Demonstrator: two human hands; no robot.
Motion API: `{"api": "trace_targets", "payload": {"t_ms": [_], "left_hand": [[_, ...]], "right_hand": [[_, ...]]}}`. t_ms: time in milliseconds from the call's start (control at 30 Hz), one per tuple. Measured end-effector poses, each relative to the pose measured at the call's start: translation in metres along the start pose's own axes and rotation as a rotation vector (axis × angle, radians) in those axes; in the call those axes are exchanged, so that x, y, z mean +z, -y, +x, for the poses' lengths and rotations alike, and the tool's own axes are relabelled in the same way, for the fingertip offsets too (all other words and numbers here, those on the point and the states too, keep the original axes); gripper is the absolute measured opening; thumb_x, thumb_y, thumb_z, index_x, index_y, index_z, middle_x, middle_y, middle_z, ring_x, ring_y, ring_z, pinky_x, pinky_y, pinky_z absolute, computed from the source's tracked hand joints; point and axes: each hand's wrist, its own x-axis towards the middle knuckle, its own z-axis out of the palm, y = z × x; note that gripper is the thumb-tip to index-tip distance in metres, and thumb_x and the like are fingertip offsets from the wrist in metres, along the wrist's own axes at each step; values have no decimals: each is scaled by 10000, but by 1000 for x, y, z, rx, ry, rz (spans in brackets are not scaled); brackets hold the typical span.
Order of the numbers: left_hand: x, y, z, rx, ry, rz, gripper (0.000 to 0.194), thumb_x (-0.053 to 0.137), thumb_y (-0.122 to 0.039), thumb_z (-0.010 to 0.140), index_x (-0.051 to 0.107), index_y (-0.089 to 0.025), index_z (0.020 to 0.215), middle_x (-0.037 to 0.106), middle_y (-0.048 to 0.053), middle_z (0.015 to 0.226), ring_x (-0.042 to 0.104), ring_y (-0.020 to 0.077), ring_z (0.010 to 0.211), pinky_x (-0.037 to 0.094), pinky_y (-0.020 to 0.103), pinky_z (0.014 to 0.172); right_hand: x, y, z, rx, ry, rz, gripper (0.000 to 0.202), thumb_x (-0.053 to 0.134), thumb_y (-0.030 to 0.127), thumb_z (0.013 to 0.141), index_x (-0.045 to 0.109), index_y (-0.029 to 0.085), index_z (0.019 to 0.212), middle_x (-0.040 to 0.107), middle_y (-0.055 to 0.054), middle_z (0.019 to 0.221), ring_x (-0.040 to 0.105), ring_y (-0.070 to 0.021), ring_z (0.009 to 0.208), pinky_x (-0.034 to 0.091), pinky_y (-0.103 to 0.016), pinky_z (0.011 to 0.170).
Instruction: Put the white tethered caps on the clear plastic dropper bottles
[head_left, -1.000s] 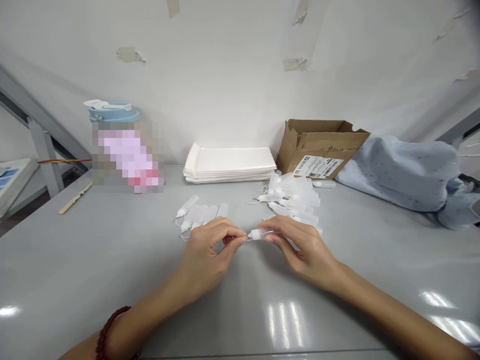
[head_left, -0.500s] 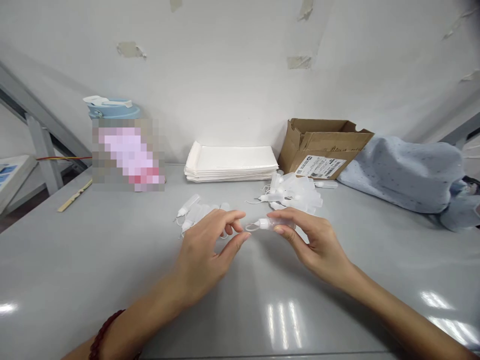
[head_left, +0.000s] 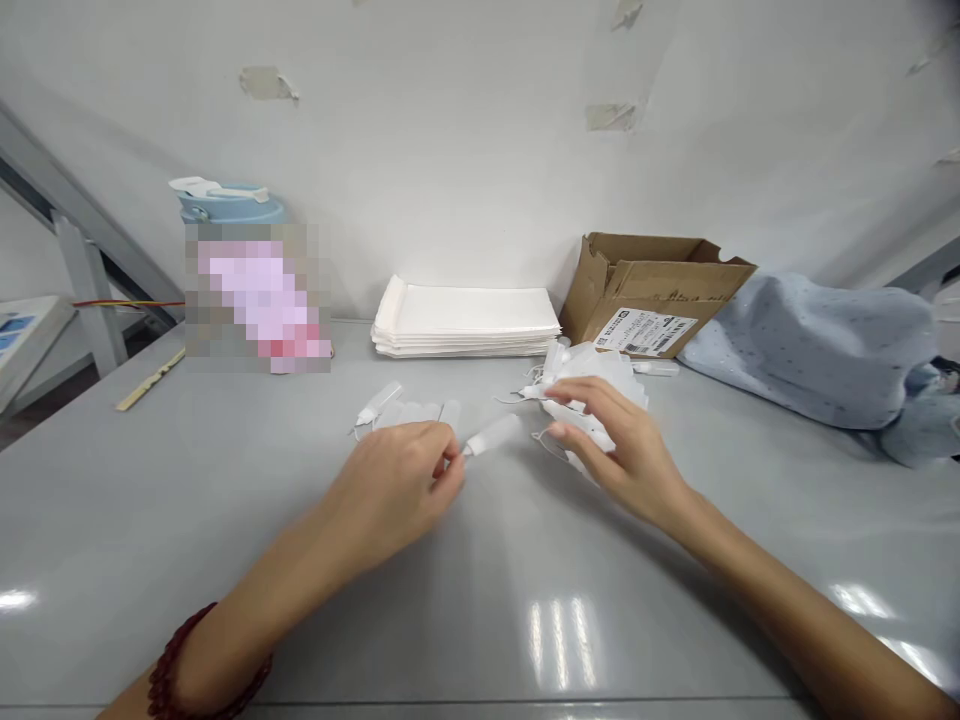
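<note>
Between my hands is a small translucent needle-tip bottle (head_left: 495,436) with a white cap. My left hand (head_left: 405,475) is closed on its tip end, and the bottle's body points to the right. My right hand (head_left: 619,445) has thumb and fingers apart at the near edge of a pile of similar bottles (head_left: 600,375); nothing shows in its grasp. Behind my left hand lies a smaller group of these bottles (head_left: 381,402), partly covered by the hand.
A stack of white envelopes (head_left: 469,318) lies by the wall. To its right stands an open cardboard box (head_left: 660,290), then a bluish-grey cloth bundle (head_left: 817,350). A light-blue lidded container (head_left: 232,207) is at back left, near a yellowish strip (head_left: 150,380).
The bottle has passed from my right hand to my left, which has drawn it leftward. My right hand has let go and opened by the pile.
</note>
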Motion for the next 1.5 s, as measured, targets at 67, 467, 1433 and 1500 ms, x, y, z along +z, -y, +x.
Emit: {"api": "trace_targets", "payload": {"t_ms": [67,467,1433,1500], "left_hand": [[-2,1,3,-136,28,64,180,431,-214,796,523,-189,644,586,-11,600,496,143,530,305,259,492],[12,0,3,-135,2,111,327,437,-181,759,305,-201,461,405,-9,401,320,115,360,152,258,410],[1,-9,-1,139,-242,-234,177,466,-213,892,635,-191,845,643,-6,757,551,106,635,411,208,550],[1,-12,-2,103,-216,-285,173,483,-223,887,645,-201,829,652,-14,752,556,105,629,406,207,537]], "right_hand": [[5,-14,8,-3,32,-136,251,487,240,900,562,131,1112,598,-142,1125,537,-244,1053,446,-398,867],[17,-45,19,69,237,-287,239,461,110,857,609,141,1042,673,-120,1027,591,-272,955,446,-430,810],[-9,24,-1,415,75,473,192,511,296,883,656,192,955,689,-24,821,655,-139,656,556,-284,642],[-9,25,-2,405,84,482,194,504,295,889,659,195,952,691,-24,832,657,-137,668,555,-275,642]]}}
